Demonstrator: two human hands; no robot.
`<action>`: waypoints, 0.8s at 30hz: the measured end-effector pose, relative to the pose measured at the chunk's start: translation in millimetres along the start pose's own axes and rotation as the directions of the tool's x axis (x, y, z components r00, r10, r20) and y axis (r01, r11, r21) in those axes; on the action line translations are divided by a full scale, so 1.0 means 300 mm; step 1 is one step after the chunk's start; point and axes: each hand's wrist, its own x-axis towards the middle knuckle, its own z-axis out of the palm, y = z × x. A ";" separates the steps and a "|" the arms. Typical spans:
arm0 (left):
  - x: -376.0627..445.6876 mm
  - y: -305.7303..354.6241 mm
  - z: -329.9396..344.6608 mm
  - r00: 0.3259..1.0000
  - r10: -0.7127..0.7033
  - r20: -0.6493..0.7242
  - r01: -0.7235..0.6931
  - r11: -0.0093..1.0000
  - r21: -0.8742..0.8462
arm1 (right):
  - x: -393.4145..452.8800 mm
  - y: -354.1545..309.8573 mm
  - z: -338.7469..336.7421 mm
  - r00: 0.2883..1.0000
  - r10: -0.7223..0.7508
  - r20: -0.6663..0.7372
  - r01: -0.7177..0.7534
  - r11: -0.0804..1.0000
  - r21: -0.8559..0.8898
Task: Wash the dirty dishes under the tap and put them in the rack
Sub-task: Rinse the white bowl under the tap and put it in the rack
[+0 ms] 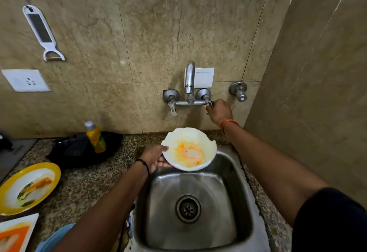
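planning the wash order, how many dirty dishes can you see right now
3 for sure: white bowl held over the sink by the left hand; yellow-rimmed plate on the counter; square plate at bottom left. A blue dish is mostly hidden.

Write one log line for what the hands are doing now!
left hand: holds dirty white bowl over sink | right hand: on tap handle | water: none visible
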 end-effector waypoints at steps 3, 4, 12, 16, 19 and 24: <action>0.017 -0.004 0.010 1.000 0.003 -0.009 -0.003 1.000 -0.002 | 0.002 -0.005 -0.010 0.999 -0.032 -0.026 0.030 0.997 -0.071; 0.026 -0.009 0.013 1.000 0.001 -0.016 -0.001 1.000 -0.010 | 0.001 -0.005 -0.011 0.999 -0.035 -0.033 0.032 0.995 -0.091; 0.041 -0.025 0.013 0.999 0.007 -0.034 -0.008 1.000 -0.018 | 0.028 0.037 0.039 0.994 -0.006 -0.108 0.008 1.000 0.020; 0.046 -0.031 0.015 0.999 0.002 -0.034 -0.003 1.000 -0.026 | 0.035 0.049 0.044 0.993 0.041 -0.112 -0.026 0.991 0.132; 0.054 -0.036 0.018 0.999 0.007 -0.043 -0.009 0.999 -0.038 | -0.047 0.040 0.044 0.998 0.035 -0.056 -0.024 0.984 0.178; 0.069 -0.044 0.042 0.999 0.003 -0.032 -0.006 0.996 -0.094 | -0.343 0.058 0.141 0.942 -0.285 0.176 0.325 0.905 -0.274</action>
